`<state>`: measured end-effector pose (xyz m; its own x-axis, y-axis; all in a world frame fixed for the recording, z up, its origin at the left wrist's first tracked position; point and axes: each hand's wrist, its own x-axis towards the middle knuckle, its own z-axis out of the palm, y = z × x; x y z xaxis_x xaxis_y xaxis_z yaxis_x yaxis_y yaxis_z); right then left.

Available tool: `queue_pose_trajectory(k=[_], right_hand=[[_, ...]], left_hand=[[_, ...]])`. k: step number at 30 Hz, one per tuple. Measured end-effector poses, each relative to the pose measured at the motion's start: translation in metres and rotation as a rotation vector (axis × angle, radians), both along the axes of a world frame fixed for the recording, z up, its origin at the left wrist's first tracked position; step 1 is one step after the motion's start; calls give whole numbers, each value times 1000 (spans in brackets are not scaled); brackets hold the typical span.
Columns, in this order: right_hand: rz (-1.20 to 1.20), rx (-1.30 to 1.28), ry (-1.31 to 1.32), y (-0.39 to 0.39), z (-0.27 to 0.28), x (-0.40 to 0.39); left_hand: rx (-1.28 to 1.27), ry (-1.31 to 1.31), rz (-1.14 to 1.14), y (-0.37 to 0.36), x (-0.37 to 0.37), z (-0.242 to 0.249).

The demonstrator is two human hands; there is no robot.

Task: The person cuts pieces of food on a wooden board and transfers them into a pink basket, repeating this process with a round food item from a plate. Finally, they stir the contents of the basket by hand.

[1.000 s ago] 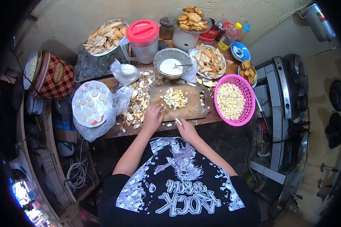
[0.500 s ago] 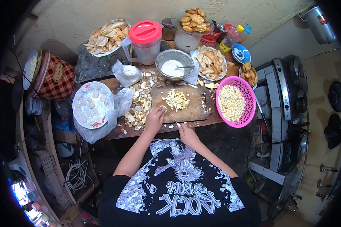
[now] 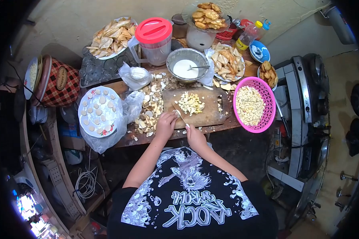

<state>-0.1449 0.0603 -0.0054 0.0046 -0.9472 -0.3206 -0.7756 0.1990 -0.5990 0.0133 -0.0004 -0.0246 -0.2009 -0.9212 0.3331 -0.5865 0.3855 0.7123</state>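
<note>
My right hand (image 3: 196, 137) grips a knife (image 3: 181, 116) by its light handle, the blade slanting up and left over the near edge of the wooden cutting board (image 3: 211, 117). Closed at the board's near left corner, my left hand (image 3: 166, 125) pinches a small pale piece of food (image 3: 175, 112) against the blade. Chopped pale yellow pieces (image 3: 190, 104) lie heaped on the board just beyond the knife. Left of the board spreads a pile of peelings and offcuts (image 3: 149, 107). To the right stands a pink basket (image 3: 270, 105) filled with diced pale pieces (image 3: 249, 106).
A floral plate (image 3: 83, 107) with small dough discs sits at the left. Behind the board stand a metal bowl of white batter (image 3: 184, 69), a red-lidded pitcher (image 3: 154, 44) and plates of folded pastries (image 3: 227, 63). A stove (image 3: 303, 87) is at the right.
The knife blade has turned to show more of its flat side and lies closer to my left fingers. The whole view has shifted slightly.
</note>
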Motion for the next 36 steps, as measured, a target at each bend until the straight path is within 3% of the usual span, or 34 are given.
queue_pose_trajectory(k=[7, 16, 36], right_hand=[[-7, 38, -52, 15, 18, -6], [-11, 12, 40, -2, -2, 12], [-2, -1, -32, 2, -2, 9]], left_hand=[[-4, 2, 13, -1, 1, -1], [-17, 5, -13, 0, 4, 3], [28, 44, 9, 7, 8, -5]])
